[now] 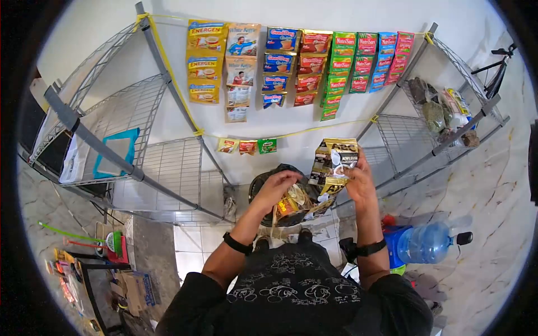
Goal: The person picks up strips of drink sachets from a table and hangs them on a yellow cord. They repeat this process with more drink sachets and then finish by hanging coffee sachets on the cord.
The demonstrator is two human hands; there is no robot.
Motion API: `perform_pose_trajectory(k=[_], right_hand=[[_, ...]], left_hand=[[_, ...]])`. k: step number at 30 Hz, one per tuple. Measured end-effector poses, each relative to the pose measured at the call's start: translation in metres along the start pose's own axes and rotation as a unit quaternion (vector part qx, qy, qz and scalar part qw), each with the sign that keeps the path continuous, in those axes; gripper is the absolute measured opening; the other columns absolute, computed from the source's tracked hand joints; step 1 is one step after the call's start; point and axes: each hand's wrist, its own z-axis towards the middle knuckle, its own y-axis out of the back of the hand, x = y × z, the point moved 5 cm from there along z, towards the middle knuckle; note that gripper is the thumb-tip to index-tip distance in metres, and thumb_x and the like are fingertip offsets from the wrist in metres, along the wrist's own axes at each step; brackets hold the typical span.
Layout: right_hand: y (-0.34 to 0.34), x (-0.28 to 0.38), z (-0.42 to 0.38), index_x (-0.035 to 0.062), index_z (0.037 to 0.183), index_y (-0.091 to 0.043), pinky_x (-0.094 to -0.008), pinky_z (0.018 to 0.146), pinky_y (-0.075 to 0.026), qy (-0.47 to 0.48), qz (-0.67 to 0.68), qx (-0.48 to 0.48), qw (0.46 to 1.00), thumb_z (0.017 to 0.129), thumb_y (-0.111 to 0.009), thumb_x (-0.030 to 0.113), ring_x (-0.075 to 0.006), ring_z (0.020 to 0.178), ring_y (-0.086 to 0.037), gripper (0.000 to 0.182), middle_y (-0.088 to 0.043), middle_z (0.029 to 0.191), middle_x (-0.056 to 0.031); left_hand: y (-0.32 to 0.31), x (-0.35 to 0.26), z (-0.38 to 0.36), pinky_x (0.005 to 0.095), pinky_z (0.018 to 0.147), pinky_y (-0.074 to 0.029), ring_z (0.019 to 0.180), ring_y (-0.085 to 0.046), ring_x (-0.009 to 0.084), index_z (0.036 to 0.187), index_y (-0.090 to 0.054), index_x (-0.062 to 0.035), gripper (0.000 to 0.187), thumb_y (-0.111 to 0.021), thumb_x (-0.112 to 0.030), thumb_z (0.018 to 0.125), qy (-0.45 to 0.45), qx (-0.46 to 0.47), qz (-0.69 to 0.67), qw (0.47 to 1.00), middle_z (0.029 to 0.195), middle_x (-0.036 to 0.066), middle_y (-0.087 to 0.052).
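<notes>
My right hand (360,178) grips a folded strip of black and gold coffee sachets (335,162) by its right side, with the lower sachets hanging at an angle. My left hand (278,187) is to the left, its fingers bent over an orange and yellow packet (288,206). That packet lies at the mouth of a dark round container (260,185) below the hands. Whether the left fingers pinch anything is hidden.
Sachet strips (278,67) hang from a yellow string on the wall, with three small sachets (247,147) lower down. Wire racks stand left (168,162) and right (392,134). A blue water bottle (428,242) is at the right.
</notes>
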Motion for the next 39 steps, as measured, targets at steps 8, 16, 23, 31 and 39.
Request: perform_pose_trajectory(k=[8,16,23,31,39], right_hand=[[0.046,0.039,0.007,0.0030,0.141,-0.022,-0.0302,0.095,-0.042,-0.064,-0.235,0.175,0.954,0.067,-0.059,-0.009,-0.0157,0.115,-0.049,0.084,-0.045,0.130,-0.0080],[0.106,0.047,0.049,-0.0065,0.116,-0.052,-0.0321,0.085,-0.049,-0.240,-0.102,0.087,0.962,0.091,-0.049,0.051,-0.0177,0.097,-0.060,0.063,-0.062,0.109,-0.0106],[0.166,0.001,0.095,-0.0005,0.122,-0.051,-0.0302,0.072,-0.054,-0.360,-0.079,0.061,0.928,0.091,-0.046,0.047,-0.0193,0.081,-0.065,0.057,-0.065,0.093,-0.0134],[0.147,0.031,0.138,0.0010,0.135,-0.040,-0.0323,0.082,-0.054,-0.203,-0.052,0.098,0.973,0.073,-0.055,-0.004,-0.0246,0.092,-0.065,0.064,-0.062,0.109,-0.0189],[0.189,0.076,0.176,-0.0031,0.132,-0.040,-0.0425,0.089,-0.052,-0.080,-0.066,0.013,0.994,0.065,-0.046,-0.010,-0.0329,0.103,-0.061,0.067,-0.056,0.118,-0.0221]], left_hand=[[-0.067,-0.026,0.080,0.0264,0.084,-0.046,0.097,-0.055,0.0114,0.119,-0.053,0.0031,0.046,-0.053,-0.036,0.094,0.061,0.130,-0.054,0.988,0.111,0.007,-0.058],[-0.123,-0.056,0.122,0.0292,0.065,-0.047,0.072,-0.057,0.0095,0.096,-0.061,0.0048,0.020,-0.058,-0.013,0.088,-0.143,0.151,0.228,0.951,0.074,0.006,-0.062],[-0.160,-0.061,0.118,0.0401,0.061,-0.045,0.062,-0.056,0.0337,0.078,-0.061,0.0007,0.015,-0.060,-0.014,0.081,-0.219,0.171,0.391,0.877,0.068,0.019,-0.059],[-0.153,-0.014,0.137,0.0404,0.063,-0.045,0.066,-0.057,0.0353,0.086,-0.060,0.0010,0.013,-0.057,-0.011,0.083,-0.190,0.142,0.365,0.900,0.073,0.020,-0.059],[-0.164,0.033,0.183,0.0341,0.069,-0.047,0.071,-0.061,0.0226,0.116,-0.058,-0.0041,0.035,-0.062,-0.018,0.084,-0.132,0.042,0.270,0.953,0.088,0.017,-0.064]])
